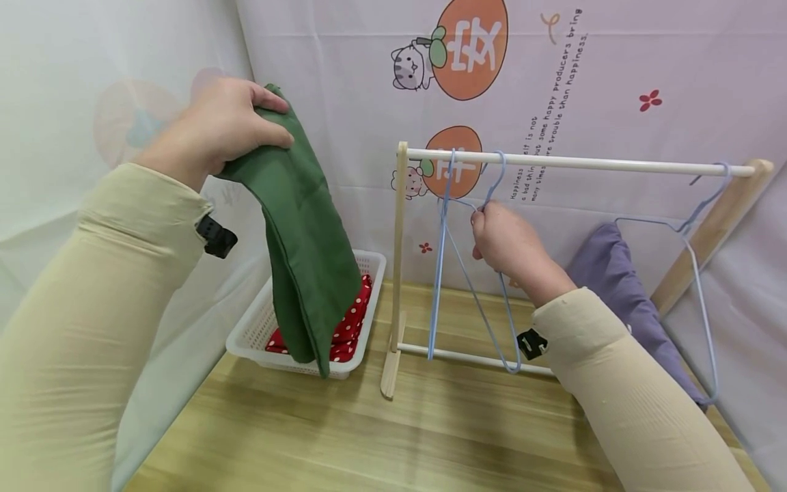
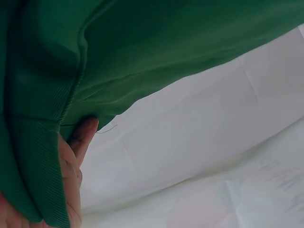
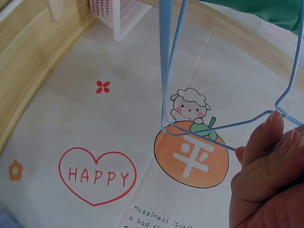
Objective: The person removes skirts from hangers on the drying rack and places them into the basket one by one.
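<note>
A long piece of folded dark-green cloth (image 1: 313, 232) hangs from the person's left hand (image 1: 236, 123), its lower end over a white rectangular plastic basket (image 1: 244, 343). Thumb and fingers pinch the cloth near its top – the left wrist view shows fingers tucked against its folds. In the basket lies a red cloth with white dots (image 1: 352, 335), partly hidden by the green one.

The right hand (image 1: 507, 242) grips a light-blue wire hanger (image 1: 509, 320) just below its hook, fingers curled round the neck; the hook is up at the white rail (image 1: 584, 162) of a small rack with pale wooden uprights (image 1: 399, 246). Just left of it, another light-blue hanger (image 1: 438, 273) shows nearly edge-on. At the rail's far right hangs a third blue hanger (image 1: 703, 294), beside a purple cloth (image 1: 615, 280) – how the two join cannot be told.

Beige sleeves (image 1: 627, 383) cover both forearms. The rack and basket stand on a wood-grain tabletop (image 1: 307, 437) before a white printed backdrop (image 1: 356, 102).
</note>
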Motion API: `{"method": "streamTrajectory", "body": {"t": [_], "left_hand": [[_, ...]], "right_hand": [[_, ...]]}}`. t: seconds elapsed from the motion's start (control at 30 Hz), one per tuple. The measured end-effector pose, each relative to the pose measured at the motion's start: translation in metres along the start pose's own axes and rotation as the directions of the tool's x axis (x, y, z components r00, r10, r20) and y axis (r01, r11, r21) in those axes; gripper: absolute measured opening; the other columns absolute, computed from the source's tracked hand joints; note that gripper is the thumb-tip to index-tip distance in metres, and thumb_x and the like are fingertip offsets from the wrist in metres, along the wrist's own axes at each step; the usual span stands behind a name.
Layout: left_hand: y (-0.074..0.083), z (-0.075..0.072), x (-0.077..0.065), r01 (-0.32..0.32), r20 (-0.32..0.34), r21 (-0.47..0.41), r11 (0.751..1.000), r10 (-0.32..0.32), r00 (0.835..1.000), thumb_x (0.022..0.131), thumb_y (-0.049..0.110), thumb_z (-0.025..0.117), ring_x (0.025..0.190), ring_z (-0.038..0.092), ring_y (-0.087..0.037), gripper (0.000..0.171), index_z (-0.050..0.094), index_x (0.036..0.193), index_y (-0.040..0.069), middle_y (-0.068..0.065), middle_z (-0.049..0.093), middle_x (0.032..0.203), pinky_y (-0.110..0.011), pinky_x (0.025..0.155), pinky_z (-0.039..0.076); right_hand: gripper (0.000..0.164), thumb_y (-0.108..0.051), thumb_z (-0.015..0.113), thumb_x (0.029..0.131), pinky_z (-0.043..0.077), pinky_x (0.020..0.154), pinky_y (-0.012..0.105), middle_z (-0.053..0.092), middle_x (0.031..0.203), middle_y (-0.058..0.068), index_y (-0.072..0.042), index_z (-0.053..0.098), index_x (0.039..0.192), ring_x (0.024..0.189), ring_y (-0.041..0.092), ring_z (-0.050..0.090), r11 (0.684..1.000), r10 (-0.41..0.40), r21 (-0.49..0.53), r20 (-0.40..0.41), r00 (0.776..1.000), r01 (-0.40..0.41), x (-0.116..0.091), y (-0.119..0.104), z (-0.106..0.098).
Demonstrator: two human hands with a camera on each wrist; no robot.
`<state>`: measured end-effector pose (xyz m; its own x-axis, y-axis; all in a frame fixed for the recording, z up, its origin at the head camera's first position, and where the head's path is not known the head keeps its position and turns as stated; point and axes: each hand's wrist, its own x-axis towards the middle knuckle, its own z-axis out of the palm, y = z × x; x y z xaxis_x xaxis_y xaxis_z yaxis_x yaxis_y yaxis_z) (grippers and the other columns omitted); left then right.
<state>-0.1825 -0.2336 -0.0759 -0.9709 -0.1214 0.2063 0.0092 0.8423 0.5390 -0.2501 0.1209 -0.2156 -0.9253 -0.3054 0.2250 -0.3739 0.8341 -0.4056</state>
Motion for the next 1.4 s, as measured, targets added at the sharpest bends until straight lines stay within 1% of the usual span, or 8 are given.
{"method": "streamTrajectory", "body": {"t": [0.17,0.3,0.53,0.77,0.97,1.07,1.17,1.4], "left_hand": [[0.005,0.006,0.007,0.065,0.008,-0.089,0.994,-0.064,0.998,0.081,0.032,0.071,0.096,0.049,-0.014,0.058,0.054,0.137,0.034,-0.001,0.024,0.157,-0.031,0.060,0.052],[0.012,0.011,0.011,0.081,-0.013,-0.199,0.977,-0.085,0.996,0.081,0.025,0.069,0.092,0.050,-0.011,0.055,0.057,0.134,0.033,0.002,0.030,0.152,-0.028,0.061,0.050],[0.026,0.026,0.018,0.046,-0.022,-0.362,0.931,-0.058,0.998,0.083,0.019,0.067,0.092,0.052,-0.010,0.054,0.056,0.135,0.028,0.004,0.033,0.149,-0.026,0.063,0.051],[0.038,0.044,0.027,0.007,-0.018,-0.446,0.895,-0.017,1.000,0.084,0.016,0.067,0.097,0.051,-0.010,0.054,0.055,0.136,0.025,0.007,0.030,0.151,-0.025,0.068,0.051],[0.046,0.056,0.034,-0.006,-0.014,-0.483,0.875,-0.001,1.000,0.084,0.014,0.068,0.097,0.052,-0.009,0.056,0.054,0.138,0.022,0.005,0.031,0.151,-0.025,0.070,0.051],[0.049,0.062,0.036,0.005,0.005,-0.521,0.853,-0.003,1.000,0.085,0.013,0.068,0.092,0.055,-0.010,0.058,0.052,0.139,0.021,0.005,0.030,0.151,-0.025,0.069,0.052],[0.050,0.068,0.039,0.017,0.023,-0.573,0.819,-0.004,1.000,0.085,0.011,0.068,0.087,0.057,-0.011,0.059,0.051,0.140,0.020,0.005,0.030,0.151,-0.024,0.067,0.052],[0.053,0.078,0.043,0.042,0.034,-0.650,0.759,-0.026,0.999,0.086,0.010,0.070,0.093,0.056,-0.012,0.056,0.054,0.138,0.022,0.002,0.032,0.150,-0.025,0.068,0.052]], "right_hand": [[0.036,-0.028,0.023,0.104,0.040,0.056,0.037,0.065,0.072,0.006,-0.005,0.050,0.102,0.063,0.025,0.050,1.000,-0.001,-0.008,-0.001,1.000,0.001,0.000,0.000,0.001],[0.035,-0.028,0.023,0.104,0.040,0.056,0.037,0.065,0.072,0.005,-0.006,0.050,0.102,0.063,0.026,0.050,1.000,-0.001,-0.006,0.000,1.000,0.001,0.001,0.001,0.000],[0.038,-0.031,0.021,0.104,0.040,0.056,0.037,0.065,0.073,0.006,-0.007,0.049,0.097,0.062,0.025,0.050,1.000,0.000,0.000,-0.002,1.000,0.000,0.001,0.002,0.000],[0.038,-0.031,0.019,0.105,0.040,0.058,0.038,0.065,0.074,0.007,-0.008,0.048,0.097,0.063,0.026,0.050,1.000,-0.003,-0.007,0.007,1.000,0.003,0.001,0.002,0.000],[0.039,-0.032,0.020,0.105,0.041,0.059,0.038,0.066,0.076,0.006,-0.007,0.049,0.104,0.064,0.026,0.051,1.000,0.006,-0.006,0.014,1.000,-0.006,0.000,0.002,-0.001],[0.039,-0.032,0.020,0.105,0.042,0.059,0.038,0.066,0.076,0.006,-0.007,0.050,0.107,0.065,0.026,0.051,1.000,0.010,-0.005,0.017,1.000,-0.010,0.000,0.002,-0.002],[0.037,-0.030,0.021,0.105,0.042,0.058,0.038,0.066,0.076,0.006,-0.007,0.050,0.107,0.064,0.026,0.051,1.000,0.012,-0.005,0.016,1.000,-0.012,0.000,0.003,-0.001],[0.037,-0.030,0.021,0.105,0.042,0.059,0.038,0.065,0.076,0.006,-0.007,0.051,0.106,0.065,0.026,0.052,1.000,0.008,-0.005,0.008,1.000,-0.008,0.000,0.004,-0.001]]}}
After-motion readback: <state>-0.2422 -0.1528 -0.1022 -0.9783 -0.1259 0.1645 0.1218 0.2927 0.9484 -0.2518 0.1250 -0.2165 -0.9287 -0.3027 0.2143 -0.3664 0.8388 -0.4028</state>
